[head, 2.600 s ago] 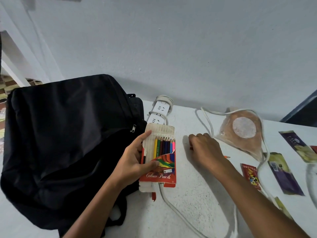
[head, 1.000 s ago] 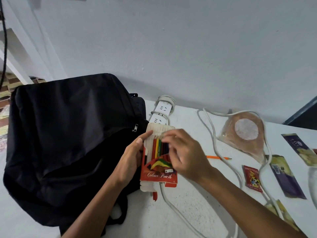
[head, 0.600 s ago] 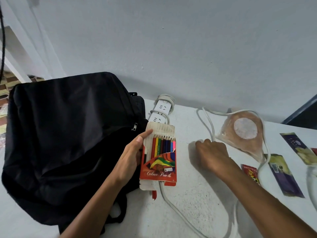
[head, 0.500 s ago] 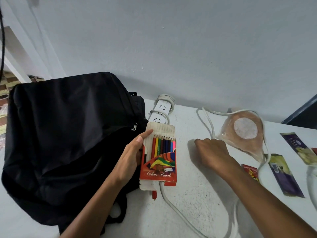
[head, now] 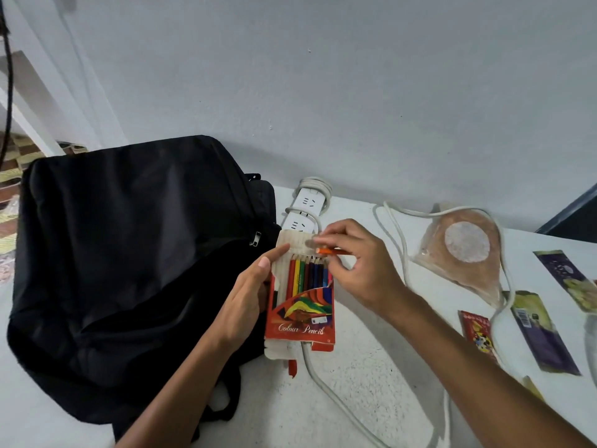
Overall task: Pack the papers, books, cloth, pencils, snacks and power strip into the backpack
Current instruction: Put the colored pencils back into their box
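the orange pencil [head: 332,251], pinched in the right hand [head: 361,266] just above the pencil box [head: 302,305] gripped by the left hand [head: 248,299] beside the backpack [head: 129,253], is best turned parallel to its neighbours, then slid into the gap.

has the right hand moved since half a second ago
Yes. The right hand has come left off the table to the pencil box, pinching an orange pencil.
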`<state>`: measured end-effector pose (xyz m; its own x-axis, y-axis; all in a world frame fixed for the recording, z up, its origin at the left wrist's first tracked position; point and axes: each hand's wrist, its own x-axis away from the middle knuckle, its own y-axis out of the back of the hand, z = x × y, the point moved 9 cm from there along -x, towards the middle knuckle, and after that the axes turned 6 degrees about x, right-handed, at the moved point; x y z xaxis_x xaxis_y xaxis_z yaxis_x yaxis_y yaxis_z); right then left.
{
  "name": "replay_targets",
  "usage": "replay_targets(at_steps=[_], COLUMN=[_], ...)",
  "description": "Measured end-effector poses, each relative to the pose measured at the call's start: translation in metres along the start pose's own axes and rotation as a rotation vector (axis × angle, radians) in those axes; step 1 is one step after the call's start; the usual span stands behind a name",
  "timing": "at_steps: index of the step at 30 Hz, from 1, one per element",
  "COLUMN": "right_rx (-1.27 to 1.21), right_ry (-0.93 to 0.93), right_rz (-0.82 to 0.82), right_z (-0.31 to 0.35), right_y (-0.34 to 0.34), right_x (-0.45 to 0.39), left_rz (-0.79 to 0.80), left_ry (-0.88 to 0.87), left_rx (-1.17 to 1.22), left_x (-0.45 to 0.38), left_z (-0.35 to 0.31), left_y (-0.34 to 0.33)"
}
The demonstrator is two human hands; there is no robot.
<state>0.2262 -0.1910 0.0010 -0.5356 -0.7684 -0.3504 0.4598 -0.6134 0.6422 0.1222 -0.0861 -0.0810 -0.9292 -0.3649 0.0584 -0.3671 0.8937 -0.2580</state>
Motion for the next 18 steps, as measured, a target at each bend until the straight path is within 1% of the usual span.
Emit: replay_targets(at_steps=[2, 4, 6, 8, 10, 14, 18], right_rx=[0.040, 0.184, 0.355, 0.460, 0.484, 0.470, 0.468], right_ry=[0.105, 0.226, 0.360, 0.458, 0.477, 0.417, 0.434], right_rz=[0.079, 0.147, 0.168, 0.170, 0.158, 0.185, 0.165], right_z=[0.016, 0.029, 0.039, 0.043, 0.044, 0.039, 0.039], right_y=[-0.014, -0.029, -0.042, -0.051, -0.052, -0.052, -0.055], right_x=[0.003, 0.007, 0.009, 0.011, 0.013, 0.016, 0.020], left_rz=[0.005, 0.019, 0.015, 0.000, 0.006, 0.000, 0.000], left_ry=[-0.011, -0.024, -0.027, -0.022, -0.015, 0.005, 0.000], left_rx=[0.009, 0.008, 0.005, -0.003, 0.002, 0.045, 0.060], left_x=[0.000, 0.000, 0.000, -0.001, -0.001, -0.001, -0.002], left_z=[-0.002, -0.004, -0.004, -0.003, -0.001, 0.000, 0.000], left_y=[-0.001, -0.004, -0.003, 0.000, 0.000, 0.000, -0.001])
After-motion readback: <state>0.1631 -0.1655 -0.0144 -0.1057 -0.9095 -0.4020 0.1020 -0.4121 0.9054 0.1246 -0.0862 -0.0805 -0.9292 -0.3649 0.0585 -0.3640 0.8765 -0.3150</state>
